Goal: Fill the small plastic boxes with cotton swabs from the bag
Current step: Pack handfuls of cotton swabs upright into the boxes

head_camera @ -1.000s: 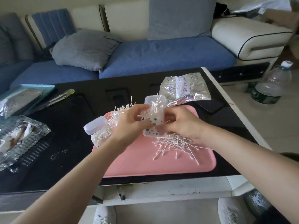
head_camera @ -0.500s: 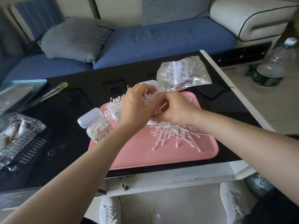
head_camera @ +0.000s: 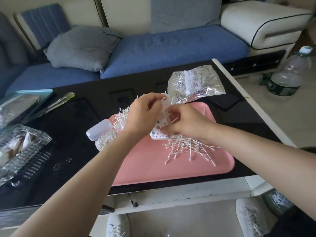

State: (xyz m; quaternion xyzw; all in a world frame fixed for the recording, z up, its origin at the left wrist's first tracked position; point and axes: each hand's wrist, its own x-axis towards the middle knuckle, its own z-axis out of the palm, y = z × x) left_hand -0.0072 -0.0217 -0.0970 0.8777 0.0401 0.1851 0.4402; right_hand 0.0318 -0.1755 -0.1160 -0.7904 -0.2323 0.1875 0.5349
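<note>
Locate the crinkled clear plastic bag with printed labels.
Head view, right of centre: the crinkled clear plastic bag lies on the black glossy table, just beyond the far edge of the pink plastic tray.

One head-worn camera looks forward and down, close over the table (head_camera: 77,117).

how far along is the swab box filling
Done: the clear box at the left edge of the pink tray looks full, lid open. In hand: the left hand and right hand both grip the dotted box. Left: loose swabs lie piled on the tray; the bag looks mostly emptied.
</note>
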